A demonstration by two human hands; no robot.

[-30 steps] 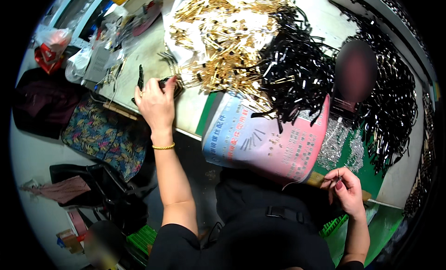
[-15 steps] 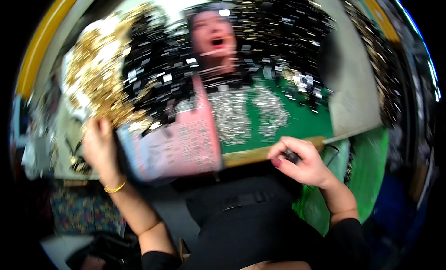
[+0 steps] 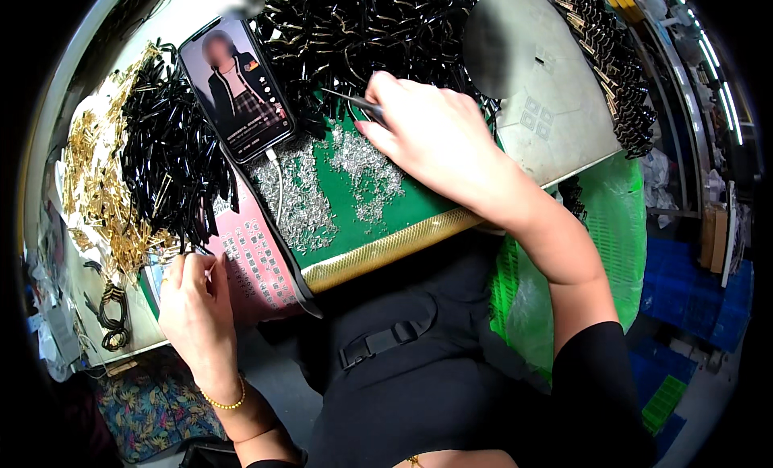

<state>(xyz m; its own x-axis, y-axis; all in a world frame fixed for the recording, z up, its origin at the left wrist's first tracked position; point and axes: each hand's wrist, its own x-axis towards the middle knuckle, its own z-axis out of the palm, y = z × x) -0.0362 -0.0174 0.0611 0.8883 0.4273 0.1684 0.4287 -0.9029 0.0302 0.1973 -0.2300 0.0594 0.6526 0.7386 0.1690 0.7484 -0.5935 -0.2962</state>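
Observation:
My right hand [image 3: 439, 134] is closed round a slim dark tool [image 3: 358, 103] with a thin pointed tip, reaching over the green mat [image 3: 378, 222] to the edge of a big heap of glossy black slender pieces [image 3: 362, 33]. Below that hand lie small silver metal bits [image 3: 366, 166]. My left hand [image 3: 197, 299] has its fingers pinched together at the lower end of a smaller pile of black slender pieces [image 3: 157, 146] and gold-coloured strips [image 3: 97, 178]; anything between the fingertips is too small to make out. A lit phone [image 3: 235, 90] leans between the piles, its white cable [image 3: 280, 182] running down.
A pink printed sheet [image 3: 250, 263] lies left of the mat, whose front edge has a gold textured strip [image 3: 386, 251]. More dark and gold pieces [image 3: 604, 74] line the table's right side. A green basket [image 3: 608, 243] stands below, with blue crates [image 3: 696, 291] beyond.
My right hand has moved from the mat's front edge up to the black heap, tool still in it. The left hand stays by the gold pile. The view has shifted and sharpened; the phone's picture differs.

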